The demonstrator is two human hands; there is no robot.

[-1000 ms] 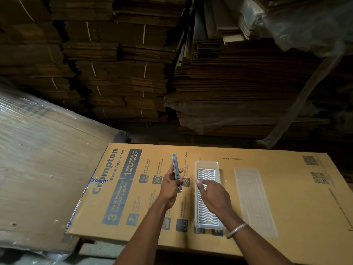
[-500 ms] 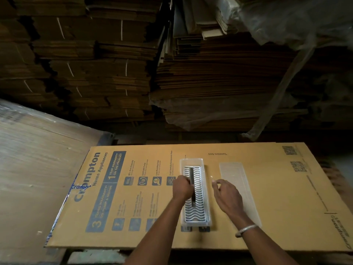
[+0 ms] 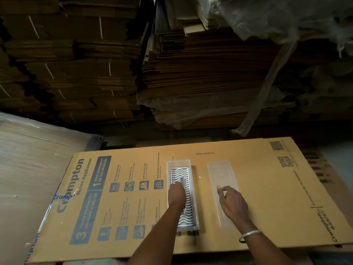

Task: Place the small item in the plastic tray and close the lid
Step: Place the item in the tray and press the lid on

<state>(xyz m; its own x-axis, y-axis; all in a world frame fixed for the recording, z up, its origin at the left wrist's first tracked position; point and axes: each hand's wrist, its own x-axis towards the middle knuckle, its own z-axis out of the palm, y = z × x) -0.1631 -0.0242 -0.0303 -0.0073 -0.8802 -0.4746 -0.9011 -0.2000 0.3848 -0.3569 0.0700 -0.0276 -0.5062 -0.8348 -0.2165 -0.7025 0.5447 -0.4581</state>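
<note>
I see the item [image 3: 181,181] lying inside the tray [image 3: 193,190] mid-carton [image 3: 267,188], my left hand [image 3: 176,195] curled over it; I can't tell if it grips. My right hand [image 3: 232,202], fingers loosely spread, rests on the lid [image 3: 219,171] beside the tray, toward the carton's right edge.

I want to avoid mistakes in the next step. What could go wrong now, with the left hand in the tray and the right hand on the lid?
1. The slim dark metal item lies on the wavy insert under the left hand; if it rests crooked, the lid may not seat.
2. The clear rectangular plastic lid lies apart from the clear plastic tray; the right hand may turn it out of line while carrying it over.
</note>
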